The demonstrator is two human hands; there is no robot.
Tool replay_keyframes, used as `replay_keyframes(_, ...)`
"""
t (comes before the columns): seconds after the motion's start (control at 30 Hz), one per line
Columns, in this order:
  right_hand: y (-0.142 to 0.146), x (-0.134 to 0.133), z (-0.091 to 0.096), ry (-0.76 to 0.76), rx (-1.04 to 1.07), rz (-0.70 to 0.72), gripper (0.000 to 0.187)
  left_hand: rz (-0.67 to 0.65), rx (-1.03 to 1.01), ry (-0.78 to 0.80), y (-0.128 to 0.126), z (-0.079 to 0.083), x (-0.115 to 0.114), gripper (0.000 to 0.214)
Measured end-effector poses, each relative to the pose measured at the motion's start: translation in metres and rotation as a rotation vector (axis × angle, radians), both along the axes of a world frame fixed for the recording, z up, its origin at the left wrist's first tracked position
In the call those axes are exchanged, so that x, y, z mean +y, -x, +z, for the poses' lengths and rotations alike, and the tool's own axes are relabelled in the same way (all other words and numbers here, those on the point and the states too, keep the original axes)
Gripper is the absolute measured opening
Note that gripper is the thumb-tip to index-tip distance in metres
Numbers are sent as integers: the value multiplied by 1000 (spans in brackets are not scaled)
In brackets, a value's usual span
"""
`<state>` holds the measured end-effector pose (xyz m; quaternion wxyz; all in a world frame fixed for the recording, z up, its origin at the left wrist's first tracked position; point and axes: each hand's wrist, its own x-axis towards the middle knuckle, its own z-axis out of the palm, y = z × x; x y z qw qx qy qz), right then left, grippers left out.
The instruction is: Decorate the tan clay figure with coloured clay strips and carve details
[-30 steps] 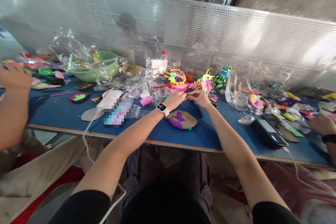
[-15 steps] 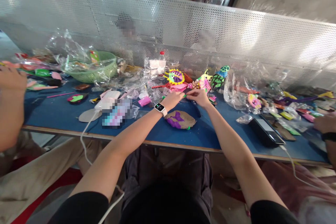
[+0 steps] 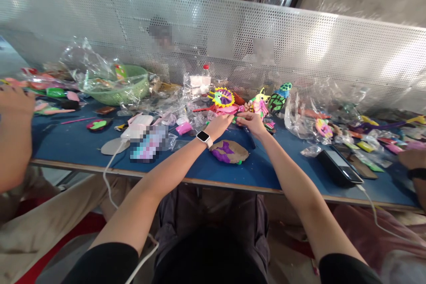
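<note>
My left hand, with a white smartwatch on its wrist, and my right hand meet over the blue table. Both pinch a small green strip held between their fingertips. Just in front of them lies a brown oval piece with a purple shape on it. Right behind my hands stand colourful craft figures: a yellow sun-like one, a pink and yellow one and a green turtle-like one.
A green basket and crinkled clear plastic bags crowd the back left. A white charger with a cable lies left of me, a dark phone on the right. Other people's hands work at both table ends. A perforated metal screen backs the table.
My hands stay together on the green strip and have barely shifted. The person's hand at the far left has moved slightly.
</note>
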<state>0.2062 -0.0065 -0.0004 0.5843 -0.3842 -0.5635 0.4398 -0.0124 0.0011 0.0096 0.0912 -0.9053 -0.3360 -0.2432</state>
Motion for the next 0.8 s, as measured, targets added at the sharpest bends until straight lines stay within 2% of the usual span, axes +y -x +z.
replay_keyframes(0.17,5,2,0,12,186,-39,55,44,-68,-38,-1,3,-3,42)
replay_keyframes(0.33,11,4,-1,31,363,-69,38,72,-22,-52,-2,5,-6,33)
replay_keyframes(0.47,19,3,-2,23,464,-96,33,89,-54,-28,-2,7,-8,33)
replay_keyframes(0.63,23,-1,2,-10,451,-81,39,69,-43,-62,-2,7,-9,32)
replay_keyframes(0.8,22,-6,10,2,454,-30,26,36,-85,-82,-1,9,-10,35)
